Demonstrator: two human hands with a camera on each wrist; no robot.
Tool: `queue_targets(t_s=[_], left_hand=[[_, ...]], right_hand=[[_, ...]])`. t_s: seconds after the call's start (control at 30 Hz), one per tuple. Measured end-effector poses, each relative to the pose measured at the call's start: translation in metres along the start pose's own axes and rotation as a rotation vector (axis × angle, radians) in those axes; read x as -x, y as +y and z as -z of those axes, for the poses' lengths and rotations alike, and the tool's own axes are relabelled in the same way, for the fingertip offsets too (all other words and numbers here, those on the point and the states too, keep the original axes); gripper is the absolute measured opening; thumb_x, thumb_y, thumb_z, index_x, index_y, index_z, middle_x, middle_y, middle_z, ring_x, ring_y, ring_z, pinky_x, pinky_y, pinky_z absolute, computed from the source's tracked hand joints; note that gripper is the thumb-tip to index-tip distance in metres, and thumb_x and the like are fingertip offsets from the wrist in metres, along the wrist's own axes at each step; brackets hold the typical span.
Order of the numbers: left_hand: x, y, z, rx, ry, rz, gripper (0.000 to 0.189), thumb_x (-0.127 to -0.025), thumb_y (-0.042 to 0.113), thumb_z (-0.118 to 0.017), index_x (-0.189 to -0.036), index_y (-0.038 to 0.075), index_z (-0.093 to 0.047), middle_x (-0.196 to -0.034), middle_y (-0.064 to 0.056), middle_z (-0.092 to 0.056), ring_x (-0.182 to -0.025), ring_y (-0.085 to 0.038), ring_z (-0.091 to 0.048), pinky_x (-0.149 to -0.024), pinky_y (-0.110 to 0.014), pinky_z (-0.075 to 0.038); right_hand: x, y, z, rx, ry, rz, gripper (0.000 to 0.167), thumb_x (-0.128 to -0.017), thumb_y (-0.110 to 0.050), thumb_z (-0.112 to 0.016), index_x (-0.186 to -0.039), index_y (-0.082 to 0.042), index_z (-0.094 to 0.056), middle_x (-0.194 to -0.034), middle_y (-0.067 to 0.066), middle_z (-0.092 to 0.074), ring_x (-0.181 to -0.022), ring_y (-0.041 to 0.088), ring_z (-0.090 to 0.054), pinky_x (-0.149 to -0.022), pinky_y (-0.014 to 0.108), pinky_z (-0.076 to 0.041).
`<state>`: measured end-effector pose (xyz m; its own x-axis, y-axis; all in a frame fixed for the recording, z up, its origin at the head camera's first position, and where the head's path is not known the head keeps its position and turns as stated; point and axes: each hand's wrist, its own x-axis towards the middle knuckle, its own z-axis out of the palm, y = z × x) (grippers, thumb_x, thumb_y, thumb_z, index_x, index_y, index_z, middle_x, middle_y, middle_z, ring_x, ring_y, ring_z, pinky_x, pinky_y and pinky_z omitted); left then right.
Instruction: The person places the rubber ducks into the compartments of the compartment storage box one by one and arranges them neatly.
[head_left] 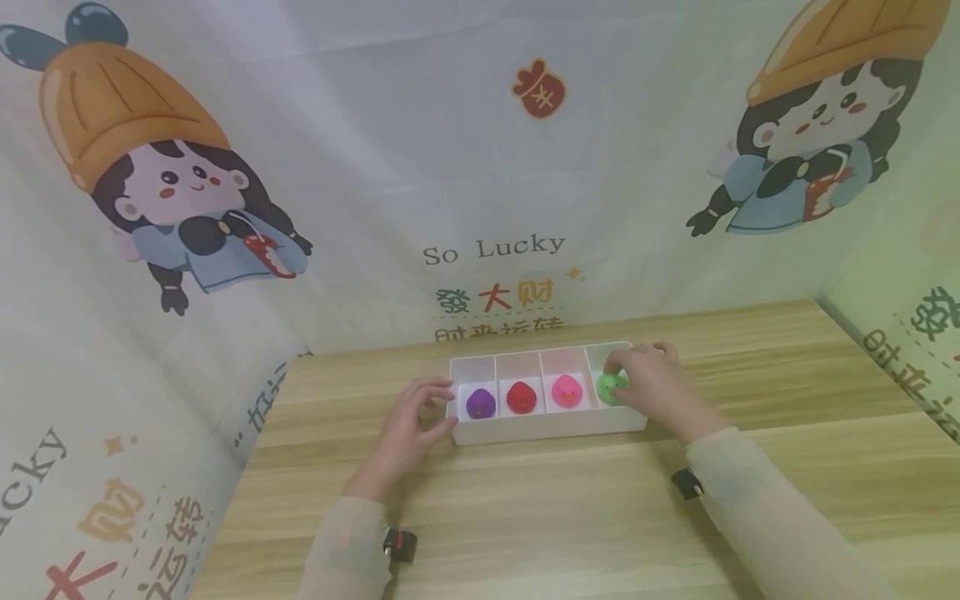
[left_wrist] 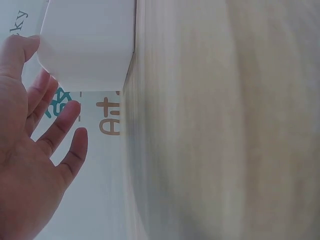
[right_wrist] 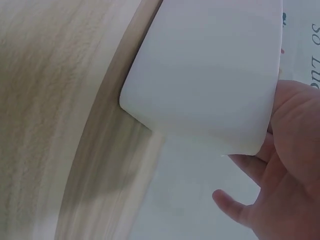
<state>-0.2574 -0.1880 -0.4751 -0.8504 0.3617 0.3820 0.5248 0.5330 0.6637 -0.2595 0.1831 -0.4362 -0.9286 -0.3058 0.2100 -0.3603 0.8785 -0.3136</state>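
A white box [head_left: 551,431] with a row of compartments stands on the table, seen end-on in both wrist views. Small rubber ducks sit one to a compartment: purple [head_left: 481,404], red [head_left: 521,398], pink [head_left: 567,391] and, at the right end, a green rubber duck [head_left: 611,387]. My right hand [head_left: 656,385] reaches over the right end wall and holds the green duck, partly covering it. In the right wrist view the box wall hides those fingertips. At the left end, my left hand [head_left: 408,429] touches the box with spread fingers, its thumb near the front corner.
The wooden table [head_left: 540,517] runs to a printed cloth backdrop [head_left: 375,208] behind and at both sides. A small black device [head_left: 400,545] sits at the left cuff, and another black device [head_left: 686,483] at the right cuff.
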Motion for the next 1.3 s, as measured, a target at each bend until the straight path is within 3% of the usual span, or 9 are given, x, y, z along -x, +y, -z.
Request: queue_targets(t_s=[0.27,0.43,0.73,0.9,1.07,1.3], left_hand=[[0.001,0.001,0.000,-0.012,0.001,0.004,0.031,-0.077,0.020,-0.069,-0.104,0.014,-0.055,-0.122,0.005,-0.045,-0.093,-0.021,-0.050,-0.078,-0.038,-0.044],[0.000,0.002,0.000,-0.001,-0.005,0.004,0.032,-0.077,0.019,-0.068,-0.105,0.014,-0.055,-0.122,0.005,-0.044,-0.095,-0.021,-0.049,-0.080,-0.039,-0.044],[0.001,0.002,0.001,-0.010,0.001,0.007,0.031,-0.077,0.022,-0.068,-0.104,0.014,-0.055,-0.122,0.006,-0.044,-0.096,-0.019,-0.049,-0.080,-0.039,-0.044],[0.000,0.001,0.002,-0.013,-0.005,0.007,0.032,-0.077,0.022,-0.068,-0.105,0.013,-0.055,-0.122,0.005,-0.044,-0.095,-0.019,-0.049,-0.080,-0.039,-0.044],[-0.002,0.007,0.004,-0.133,-0.025,-0.008,0.029,-0.078,0.025,-0.067,-0.103,0.015,-0.055,-0.123,0.006,-0.045,-0.104,-0.016,-0.045,-0.088,-0.037,-0.039],[-0.003,0.028,0.006,-0.297,-0.019,0.033,0.029,-0.080,0.027,-0.065,-0.104,0.015,-0.055,-0.125,0.004,-0.045,-0.115,-0.015,-0.038,-0.097,-0.039,-0.030]], right_hand=[[-0.001,-0.004,0.003,0.043,-0.042,-0.022,0.024,-0.067,-0.014,-0.072,-0.090,-0.016,-0.064,-0.087,-0.003,-0.062,-0.091,0.024,-0.050,-0.092,0.062,-0.011],[-0.002,-0.006,0.004,0.059,-0.057,-0.021,0.031,-0.067,-0.016,-0.073,-0.096,-0.016,-0.064,-0.094,-0.001,-0.062,-0.096,0.026,-0.050,-0.092,0.063,-0.010],[0.002,-0.006,-0.006,-0.063,0.099,0.022,0.027,-0.077,-0.024,-0.066,-0.102,-0.016,-0.060,-0.108,-0.001,-0.059,-0.108,0.025,-0.046,-0.095,0.053,-0.021],[0.006,-0.008,-0.009,-0.061,0.186,0.024,0.043,-0.079,-0.026,-0.064,-0.118,-0.013,-0.051,-0.120,0.006,-0.050,-0.115,0.029,-0.039,-0.095,0.052,-0.024],[0.013,-0.015,-0.009,0.013,0.198,-0.012,0.061,-0.081,-0.034,-0.061,-0.131,-0.010,-0.035,-0.130,0.012,-0.037,-0.119,0.034,-0.028,-0.095,0.054,-0.020],[0.020,-0.037,-0.005,0.107,0.151,-0.064,0.064,-0.084,-0.045,-0.052,-0.134,-0.011,-0.032,-0.137,0.018,-0.023,-0.123,0.038,-0.018,-0.095,0.059,-0.013]])
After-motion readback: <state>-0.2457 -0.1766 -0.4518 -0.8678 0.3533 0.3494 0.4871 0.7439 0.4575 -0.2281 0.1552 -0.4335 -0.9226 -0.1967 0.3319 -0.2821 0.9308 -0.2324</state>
